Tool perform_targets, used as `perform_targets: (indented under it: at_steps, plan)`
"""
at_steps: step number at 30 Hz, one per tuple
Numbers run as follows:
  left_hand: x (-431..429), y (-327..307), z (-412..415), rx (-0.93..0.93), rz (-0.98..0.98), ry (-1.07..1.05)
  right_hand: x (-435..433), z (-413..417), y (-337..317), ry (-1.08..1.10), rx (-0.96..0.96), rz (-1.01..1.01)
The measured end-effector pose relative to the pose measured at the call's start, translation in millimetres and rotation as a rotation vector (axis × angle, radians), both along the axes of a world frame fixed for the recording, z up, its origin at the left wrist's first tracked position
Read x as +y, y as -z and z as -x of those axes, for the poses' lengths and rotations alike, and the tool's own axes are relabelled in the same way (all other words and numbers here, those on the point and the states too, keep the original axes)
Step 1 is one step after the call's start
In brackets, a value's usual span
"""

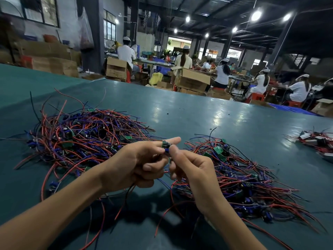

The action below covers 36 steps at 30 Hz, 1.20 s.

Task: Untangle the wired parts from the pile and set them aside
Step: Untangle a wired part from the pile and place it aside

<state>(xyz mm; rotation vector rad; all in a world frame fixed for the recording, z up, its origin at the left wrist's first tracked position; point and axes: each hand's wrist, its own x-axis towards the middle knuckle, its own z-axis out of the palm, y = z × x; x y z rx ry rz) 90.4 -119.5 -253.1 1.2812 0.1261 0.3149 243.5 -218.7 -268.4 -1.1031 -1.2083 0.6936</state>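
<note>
Green-boarded wired part (165, 145) is being pinched by both the left hand (138, 165) and right hand (192, 170) above the table (180, 109), its wires (129, 193) hanging down toward the person; the neater right pile (248, 177) is lying nearer the right hand.

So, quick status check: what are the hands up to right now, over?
Left hand and right hand pinch one wired board, held above table. Tangled pile to the left, second pile to the right. Nothing in the way.
</note>
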Motion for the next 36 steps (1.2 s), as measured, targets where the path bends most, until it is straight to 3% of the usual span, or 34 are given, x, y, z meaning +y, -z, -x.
perform_targets:
  at_steps: [7,13,17,21,23,25,27,29,34,36]
  plan:
    - [4,4,2,0.061,-0.054,-0.018,0,-2,0,-0.064,0.135,0.033]
    - [9,13,-2,0.013,-0.042,-0.093,2,-5,-9,-0.133,0.497,0.011]
    - [12,19,-4,-0.028,-0.061,-0.227,-3,-10,-18,-0.128,0.623,0.021]
    - [18,23,-7,-0.037,-0.113,-0.500,-6,-20,-26,-0.072,0.670,-0.028]
    - [23,27,-7,-0.057,-0.245,-0.667,-4,-38,-37,-0.002,0.656,-0.062]
    - [26,36,-5,0.052,-0.686,-0.831,5,-70,-50,0.133,0.630,-0.008]
    - [23,46,-4,0.239,-1.114,-0.735,19,-104,-58,0.338,0.516,0.180]
    - [21,53,-4,0.429,-1.331,-0.580,34,-137,-52,0.538,0.245,0.416]
    - [23,54,-5,0.511,-1.419,-0.564,42,-177,-37,0.689,-0.456,0.929]
    - [22,55,-7,0.525,-1.465,-0.563,45,-172,-54,0.749,-0.742,0.958]
